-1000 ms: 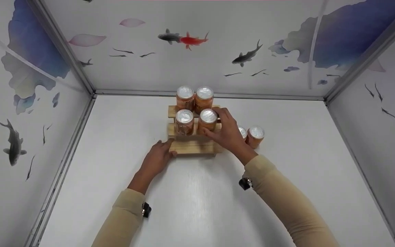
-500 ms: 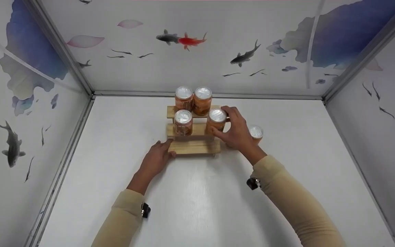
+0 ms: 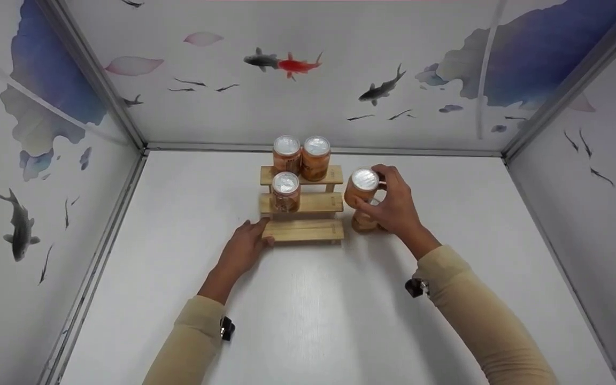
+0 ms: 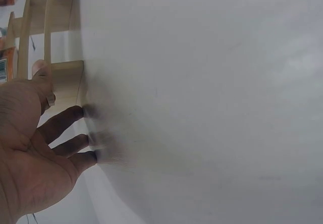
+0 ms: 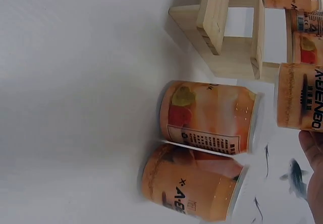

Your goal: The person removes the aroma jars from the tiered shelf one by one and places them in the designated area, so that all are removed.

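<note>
The right hand (image 3: 393,206) grasps an upright can (image 3: 362,188), lid up, at the rack's (image 3: 302,230) three o'clock. The left hand (image 3: 244,248), fingers relaxed, touches its lowest step.

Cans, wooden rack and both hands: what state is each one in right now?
Can in right hand: upright, lifted, beside the rack, above the cans on the table.
Right hand: fingers curled round that can.
Left hand: flat on the table, fingers touching the rack's bottom step.
Wooden rack: standing; bottom step bare.
Top-step cans: two, upright.
Middle-step can: one, upright.
Cans on table: two, standing side by side.
</note>
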A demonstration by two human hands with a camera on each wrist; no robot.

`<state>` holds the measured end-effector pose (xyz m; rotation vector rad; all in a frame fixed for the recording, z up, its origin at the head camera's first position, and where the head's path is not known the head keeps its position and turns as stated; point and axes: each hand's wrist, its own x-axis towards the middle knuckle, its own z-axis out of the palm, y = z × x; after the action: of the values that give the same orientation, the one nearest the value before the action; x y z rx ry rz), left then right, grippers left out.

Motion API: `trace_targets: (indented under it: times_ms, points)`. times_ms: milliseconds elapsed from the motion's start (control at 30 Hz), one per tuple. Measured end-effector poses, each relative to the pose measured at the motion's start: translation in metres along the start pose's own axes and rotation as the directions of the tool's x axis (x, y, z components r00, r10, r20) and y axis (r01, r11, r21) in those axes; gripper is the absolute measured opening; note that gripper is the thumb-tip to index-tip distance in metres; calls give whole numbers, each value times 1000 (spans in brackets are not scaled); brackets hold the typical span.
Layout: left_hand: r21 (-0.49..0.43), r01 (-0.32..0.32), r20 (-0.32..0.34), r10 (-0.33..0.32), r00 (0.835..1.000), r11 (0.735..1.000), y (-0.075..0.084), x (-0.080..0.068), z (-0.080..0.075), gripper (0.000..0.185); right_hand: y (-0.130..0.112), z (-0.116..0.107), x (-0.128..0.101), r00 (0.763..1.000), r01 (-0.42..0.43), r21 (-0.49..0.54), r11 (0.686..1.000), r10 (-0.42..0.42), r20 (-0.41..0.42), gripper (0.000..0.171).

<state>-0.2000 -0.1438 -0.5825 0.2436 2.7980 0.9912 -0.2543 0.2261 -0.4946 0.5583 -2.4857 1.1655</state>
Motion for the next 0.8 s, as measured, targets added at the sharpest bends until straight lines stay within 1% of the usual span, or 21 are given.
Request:
trace_targets:
  times_ms: [133, 367, 567, 800]
  points:
    - [5, -10, 0, 10, 1000, 1000, 0, 0, 0, 67, 6, -10, -3, 1000, -12, -13, 1000, 11, -21, 75]
    - [8, -16, 8, 16, 1000, 1000, 0, 0, -1, 66, 13, -25, -7, 999, -27, -32, 999, 26, -34, 74]
    - [11, -29, 0, 29, 1000, 1000, 0, 0, -2, 66, 19, -38, -11, 999, -24, -69, 997, 22, -43, 74]
    - [10, -29, -15, 29, 999, 1000, -1, -1, 1, 65, 29, -51, -18, 996, -59, -86, 995, 54, -65, 77]
